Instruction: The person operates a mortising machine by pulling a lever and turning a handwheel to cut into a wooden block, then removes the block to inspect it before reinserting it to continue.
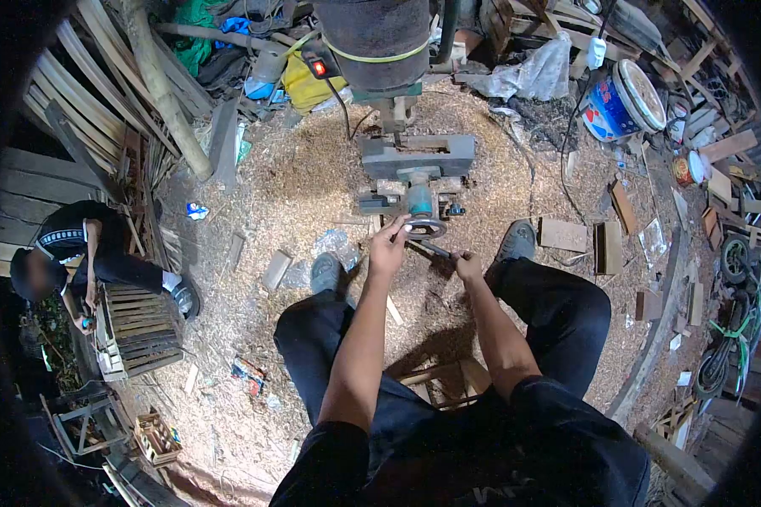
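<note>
In front of me stands a woodworking machine (372, 51) with a dark motor housing and a vise-like grey clamp (418, 156) under its head. A round metal handwheel (425, 228) faces me below the clamp. My left hand (387, 246) is closed at the left rim of the wheel, fingertips on it. Just below the wheel, a dark lever (431, 248) slants to the right. My right hand (468, 265) is wrapped round its outer end. A small black knob (456, 209) sits right of the wheel's hub.
Wood shavings cover the floor (254, 194). A switch box with a red light (319, 68) hangs by the motor. Wood blocks (563, 235) lie to the right, near a blue-and-white bucket (626, 101). At left, another person (76, 245) sits beside a slatted crate (139, 329).
</note>
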{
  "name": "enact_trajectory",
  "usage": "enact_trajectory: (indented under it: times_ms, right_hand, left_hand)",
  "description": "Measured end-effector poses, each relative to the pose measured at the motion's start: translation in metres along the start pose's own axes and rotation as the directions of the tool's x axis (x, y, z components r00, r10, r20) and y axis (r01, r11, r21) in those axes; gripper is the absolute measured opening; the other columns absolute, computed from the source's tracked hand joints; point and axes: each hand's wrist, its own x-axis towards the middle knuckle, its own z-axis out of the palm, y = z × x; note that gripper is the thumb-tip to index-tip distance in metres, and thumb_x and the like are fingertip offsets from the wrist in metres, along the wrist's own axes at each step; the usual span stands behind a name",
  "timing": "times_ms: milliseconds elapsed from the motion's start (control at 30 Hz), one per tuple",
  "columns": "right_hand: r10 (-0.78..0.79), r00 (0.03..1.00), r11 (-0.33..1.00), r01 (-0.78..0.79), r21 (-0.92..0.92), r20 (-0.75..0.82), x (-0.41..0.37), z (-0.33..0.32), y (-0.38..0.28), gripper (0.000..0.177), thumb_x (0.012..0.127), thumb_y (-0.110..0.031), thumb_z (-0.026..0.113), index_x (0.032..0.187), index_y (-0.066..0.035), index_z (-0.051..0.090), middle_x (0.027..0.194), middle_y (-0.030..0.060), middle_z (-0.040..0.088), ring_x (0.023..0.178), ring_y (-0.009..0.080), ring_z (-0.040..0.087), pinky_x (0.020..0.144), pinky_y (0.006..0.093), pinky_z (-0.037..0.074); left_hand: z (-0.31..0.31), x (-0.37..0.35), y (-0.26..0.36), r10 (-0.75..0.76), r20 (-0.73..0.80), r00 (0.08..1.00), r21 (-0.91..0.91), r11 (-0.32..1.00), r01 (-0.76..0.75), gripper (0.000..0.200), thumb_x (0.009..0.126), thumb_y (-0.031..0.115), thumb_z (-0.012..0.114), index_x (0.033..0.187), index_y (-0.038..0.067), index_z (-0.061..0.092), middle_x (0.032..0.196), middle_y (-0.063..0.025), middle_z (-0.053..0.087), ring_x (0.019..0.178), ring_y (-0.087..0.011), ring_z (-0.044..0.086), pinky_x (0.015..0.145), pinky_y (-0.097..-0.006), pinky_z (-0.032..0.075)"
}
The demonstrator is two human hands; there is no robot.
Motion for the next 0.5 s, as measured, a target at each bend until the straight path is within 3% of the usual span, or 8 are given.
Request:
enact_trajectory:
  times_ms: [67,167,200,300,433,500]
  right_hand:
    - [0.002,1.0,1.0,-0.003,-0.02,-0.03,0.005,0.006,0.001,0.037,0.084,-0.03,0.067,0.084,0.007,0.066,0.074,0.0181,0.067,0.069,0.0263,0.063,0.065,0.0389,0.048]
    - [-0.024,0.997,0.976,0.007,-0.219,-0.074,-0.007,0.002,-0.019,0.038,0.083,-0.031,0.07,0.085,0.007,0.067,0.074,0.0155,0.068,0.068,0.0234,0.063,0.064,0.0378,0.048]
    - [-0.017,1.0,0.999,0.018,-0.037,0.02,-0.012,-0.006,-0.026,0.037,0.081,-0.032,0.072,0.085,0.005,0.068,0.073,0.0138,0.068,0.068,0.0212,0.064,0.063,0.0364,0.049]
    - [-0.05,0.995,0.997,0.045,0.054,0.084,-0.008,-0.009,-0.023,0.037,0.08,-0.033,0.074,0.085,0.003,0.069,0.071,0.0131,0.067,0.067,0.0203,0.064,0.063,0.0352,0.05]
    - [-0.069,0.993,0.979,0.048,-0.196,-0.101,-0.02,0.002,-0.032,0.034,0.083,-0.031,0.07,0.085,0.003,0.07,0.075,0.0206,0.068,0.072,0.0327,0.068,0.067,0.0402,0.051]
    - [-0.114,0.99,0.969,0.094,-0.227,-0.08,-0.021,0.001,-0.034,0.034,0.083,-0.031,0.069,0.086,0.002,0.07,0.077,0.0225,0.067,0.075,0.0368,0.067,0.068,0.0419,0.051]
  left_hand:
    - [-0.001,0.002,-0.004,-0.005,-0.002,1.0,0.007,1.0,0.005,0.025,0.09,0.0,0.058,0.114,-0.003,0.063,0.115,-0.013,0.066,0.108,-0.017,0.06,0.096,-0.0275,0.043]
    - [-0.001,0.001,-0.007,0.008,-0.008,1.0,-0.038,0.999,-0.008,0.025,0.09,0.0,0.057,0.114,-0.003,0.064,0.116,-0.0126,0.066,0.107,-0.0164,0.06,0.095,-0.0268,0.043]
    - [-0.002,0.002,-0.007,-0.003,-0.007,1.0,-0.038,0.999,0.003,0.025,0.09,0.0,0.057,0.115,-0.002,0.064,0.115,-0.0125,0.066,0.106,-0.0164,0.06,0.095,-0.0267,0.043]
    - [-0.005,-0.001,-0.001,-0.033,0.002,0.999,-0.01,0.999,0.033,0.026,0.091,0.003,0.058,0.116,-0.001,0.063,0.115,-0.0121,0.066,0.106,-0.0159,0.059,0.094,-0.0269,0.043]
    - [-0.005,-0.002,0.006,-0.044,-0.01,0.999,0.036,0.998,0.044,0.027,0.091,0.011,0.063,0.117,0.004,0.063,0.109,-0.0103,0.065,0.101,-0.0146,0.058,0.091,-0.0271,0.044]
    - [-0.002,-0.003,0.014,-0.119,-0.024,0.993,-0.005,0.993,0.119,0.026,0.09,0.012,0.064,0.114,0.004,0.063,0.105,-0.0091,0.065,0.098,-0.0144,0.058,0.088,-0.0267,0.044]
